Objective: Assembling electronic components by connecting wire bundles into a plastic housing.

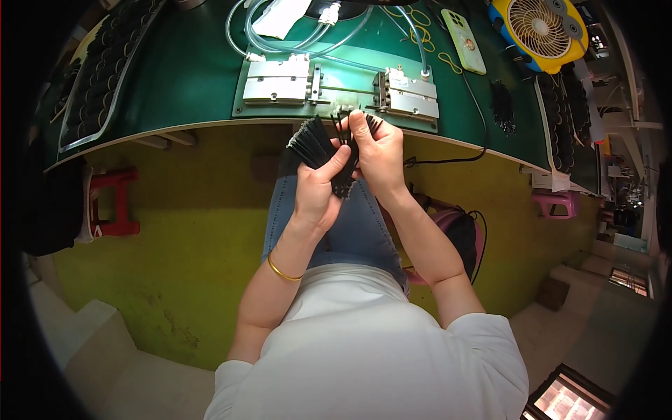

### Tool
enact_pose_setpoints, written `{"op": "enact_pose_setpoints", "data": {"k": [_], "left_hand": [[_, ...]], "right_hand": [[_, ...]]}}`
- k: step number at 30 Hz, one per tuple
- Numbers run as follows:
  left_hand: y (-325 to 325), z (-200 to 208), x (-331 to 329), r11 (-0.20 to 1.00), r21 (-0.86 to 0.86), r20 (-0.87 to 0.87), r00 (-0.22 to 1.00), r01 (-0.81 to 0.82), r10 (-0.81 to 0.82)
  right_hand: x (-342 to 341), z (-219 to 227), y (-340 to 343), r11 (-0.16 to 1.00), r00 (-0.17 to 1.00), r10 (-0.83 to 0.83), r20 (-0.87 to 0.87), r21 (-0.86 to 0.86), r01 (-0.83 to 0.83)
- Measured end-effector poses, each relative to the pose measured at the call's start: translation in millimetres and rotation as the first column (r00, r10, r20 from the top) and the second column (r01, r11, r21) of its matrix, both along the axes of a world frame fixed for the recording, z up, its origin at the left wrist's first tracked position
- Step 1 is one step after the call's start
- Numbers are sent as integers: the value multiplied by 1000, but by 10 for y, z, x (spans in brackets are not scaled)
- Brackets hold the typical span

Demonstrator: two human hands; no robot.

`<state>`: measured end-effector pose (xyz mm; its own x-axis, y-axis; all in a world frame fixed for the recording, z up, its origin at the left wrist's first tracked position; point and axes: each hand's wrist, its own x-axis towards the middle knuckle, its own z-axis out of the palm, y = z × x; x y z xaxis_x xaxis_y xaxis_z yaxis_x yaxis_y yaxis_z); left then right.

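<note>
Just in front of the green bench's edge, my left hand (318, 189) is closed round a bundle of thin black cords (313, 145), its thumb lying across them. The bundle fans out toward the upper left, and its other ends stick out below, between the hands. My right hand (381, 155) is closed at the bundle's right side, thumb pointing up, with a few cords between thumb and fingers. Right beyond the hands sits a fixture with two silver metal blocks, a left block (275, 84) and a right block (411, 96), on a flat base plate (243, 110). The hands partly hide its middle.
Clear tubing (243, 28) coils behind the fixture. Rightward lie a phone (463, 42), a yellow-blue fan (539, 26) and loose black cords (502, 105). Trays of black bundles stand at left (105, 84) and right (560, 112). Below are a red stool (120, 203) and pink stool (558, 203).
</note>
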<state>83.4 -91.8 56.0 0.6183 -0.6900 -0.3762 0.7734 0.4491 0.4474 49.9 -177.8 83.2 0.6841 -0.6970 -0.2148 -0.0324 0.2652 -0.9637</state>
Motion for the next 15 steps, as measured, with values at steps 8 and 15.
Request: {"op": "enact_pose_setpoints", "data": {"k": [8, 15], "left_hand": [[44, -14, -34, 1000, -26, 52, 999, -13, 14], [-12, -36, -32, 999, 13, 84, 996, -30, 29]], "right_hand": [[-41, 64, 29, 980, 995, 92, -46, -173, -99], [11, -6, -4, 991, 998, -10, -69, -134, 1]]}}
